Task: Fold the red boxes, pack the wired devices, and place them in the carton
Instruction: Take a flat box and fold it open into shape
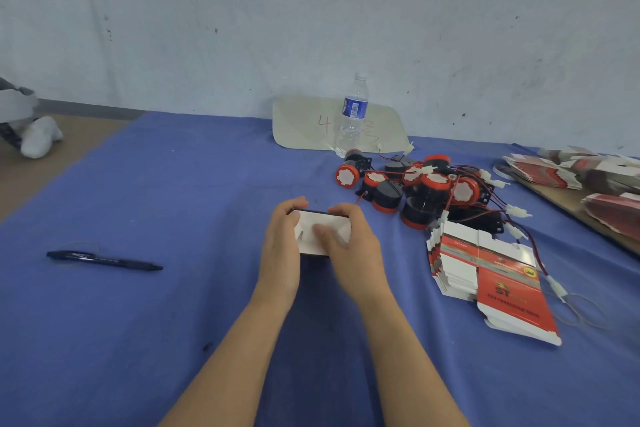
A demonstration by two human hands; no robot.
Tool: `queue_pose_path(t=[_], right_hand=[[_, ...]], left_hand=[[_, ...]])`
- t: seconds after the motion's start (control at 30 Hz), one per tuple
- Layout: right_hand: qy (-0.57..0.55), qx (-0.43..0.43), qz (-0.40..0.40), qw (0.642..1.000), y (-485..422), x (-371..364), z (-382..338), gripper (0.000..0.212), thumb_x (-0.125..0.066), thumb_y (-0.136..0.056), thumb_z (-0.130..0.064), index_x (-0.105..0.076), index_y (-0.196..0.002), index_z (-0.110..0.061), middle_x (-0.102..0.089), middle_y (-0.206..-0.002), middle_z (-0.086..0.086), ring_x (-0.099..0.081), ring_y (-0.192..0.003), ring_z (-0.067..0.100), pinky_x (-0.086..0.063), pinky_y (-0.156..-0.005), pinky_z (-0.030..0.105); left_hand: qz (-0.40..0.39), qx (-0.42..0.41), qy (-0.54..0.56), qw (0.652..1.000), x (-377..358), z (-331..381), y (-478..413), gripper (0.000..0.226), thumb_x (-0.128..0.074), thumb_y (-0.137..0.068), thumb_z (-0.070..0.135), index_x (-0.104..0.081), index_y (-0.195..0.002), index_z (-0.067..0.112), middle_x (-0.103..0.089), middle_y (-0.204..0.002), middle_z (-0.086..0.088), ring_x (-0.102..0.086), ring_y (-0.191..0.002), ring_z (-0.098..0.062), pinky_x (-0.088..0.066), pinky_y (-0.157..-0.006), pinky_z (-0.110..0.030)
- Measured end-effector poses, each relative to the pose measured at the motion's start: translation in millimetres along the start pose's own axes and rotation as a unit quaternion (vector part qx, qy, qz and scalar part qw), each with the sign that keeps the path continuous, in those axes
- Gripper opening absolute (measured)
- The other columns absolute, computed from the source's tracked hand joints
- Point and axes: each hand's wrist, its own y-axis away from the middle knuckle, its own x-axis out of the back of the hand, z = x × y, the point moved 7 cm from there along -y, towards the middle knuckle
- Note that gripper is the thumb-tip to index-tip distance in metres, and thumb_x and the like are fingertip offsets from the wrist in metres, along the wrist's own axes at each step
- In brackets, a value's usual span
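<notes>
While the left hand (280, 246) and the right hand (353, 250) curl round it from either side, a small box (309, 236) sits between them near the middle of the blue-covered tabletop (173, 184). Its white end faces the camera with folded flaps showing, and only a dark sliver of its top edge can be seen. The left fingers wrap its left end. The right thumb lies across the white face, blurred. Whether the box rests on the cloth or is held just off it cannot be told.

Toward the right edge, just beyond the right hand, a heap of wired devices (426, 191) lies tangled: black round bodies with red rims and white faces, and red and black leads ending in white plugs. Touching the heap on its near side, a stack of flat red boxes (491, 274) lies fanned out, print upward.

At the far edge a water bottle (353, 114) stands upright in front of a pale card (304, 125) marked with a red 4, at the foot of the wall. A dark pen (104, 260) lies near the left edge, well apart from the hands. At the far right corner more flat boxes (540, 172) are piled on a brown board (568, 204).
</notes>
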Motion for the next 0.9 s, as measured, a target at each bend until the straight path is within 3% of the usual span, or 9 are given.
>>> queue_pose_path(t=[0.1, 0.37, 0.57, 0.63, 0.73, 0.9], right_hand=[[0.016, 0.011, 0.016, 1.000, 0, -1, 1, 0.023, -0.062, -0.090, -0.022, -0.051, -0.108, -0.031, -0.058, -0.111, -0.012, -0.055, -0.101, 0.007, -0.046, -0.081, 0.020], [0.045, 0.039, -0.003, 0.998, 0, -2, 1, 0.022, -0.060, -0.091, -0.020, -0.050, -0.107, -0.032, -0.056, -0.115, -0.008, -0.052, -0.103, 0.006, -0.045, -0.082, 0.017], [-0.066, -0.005, 0.008, 0.998, -1, 1, -2, 0.002, -0.058, -0.093, -0.032, -0.059, -0.093, -0.034, -0.063, -0.098, -0.016, -0.058, -0.096, 0.008, -0.051, -0.081, 0.027], [-0.057, -0.015, 0.028, 0.998, 0, 1, -1, 0.006, -0.062, -0.090, -0.034, -0.057, -0.091, -0.033, -0.062, -0.099, -0.014, -0.058, -0.097, 0.007, -0.052, -0.081, 0.029], [-0.014, -0.008, 0.027, 1.000, 2, -1, -2, 0.020, -0.069, -0.084, -0.035, -0.053, -0.095, -0.033, -0.059, -0.106, -0.011, -0.055, -0.097, 0.003, -0.049, -0.079, 0.020], [0.027, 0.057, -0.009, 0.998, 3, -1, -12, 0.024, -0.068, -0.087, -0.025, -0.057, -0.103, -0.039, -0.055, -0.114, -0.013, -0.048, -0.103, -0.011, -0.039, -0.081, 0.004]], left_hand=[[0.000, -0.004, 0.008, 1.000, -1, 1, 1, 0.031, -0.032, -0.100, 0.014, -0.060, -0.102, 0.026, -0.058, -0.103, 0.020, -0.052, -0.075, 0.020, -0.039, -0.063, 0.001], [0.001, -0.012, 0.020, 1.000, -1, 1, 1, 0.029, -0.033, -0.100, 0.016, -0.061, -0.099, 0.023, -0.059, -0.107, 0.020, -0.054, -0.084, 0.020, -0.040, -0.067, 0.000], [-0.005, -0.031, -0.006, 0.999, -3, 4, 1, 0.030, -0.036, -0.100, 0.018, -0.063, -0.091, 0.028, -0.057, -0.119, 0.019, -0.050, -0.105, 0.016, -0.039, -0.075, 0.001], [-0.003, -0.041, -0.023, 0.999, -3, 5, 2, 0.030, -0.035, -0.101, 0.017, -0.062, -0.091, 0.026, -0.054, -0.122, 0.019, -0.048, -0.107, 0.016, -0.039, -0.076, 0.001], [0.002, -0.048, -0.032, 0.998, -3, 6, 3, 0.031, -0.034, -0.100, 0.015, -0.062, -0.091, 0.025, -0.055, -0.124, 0.014, -0.049, -0.112, 0.008, -0.041, -0.080, -0.002], [0.003, -0.039, -0.020, 0.999, -3, 10, 4, 0.033, -0.034, -0.100, 0.018, -0.064, -0.089, 0.022, -0.059, -0.120, 0.013, -0.052, -0.115, -0.002, -0.044, -0.087, -0.016]])
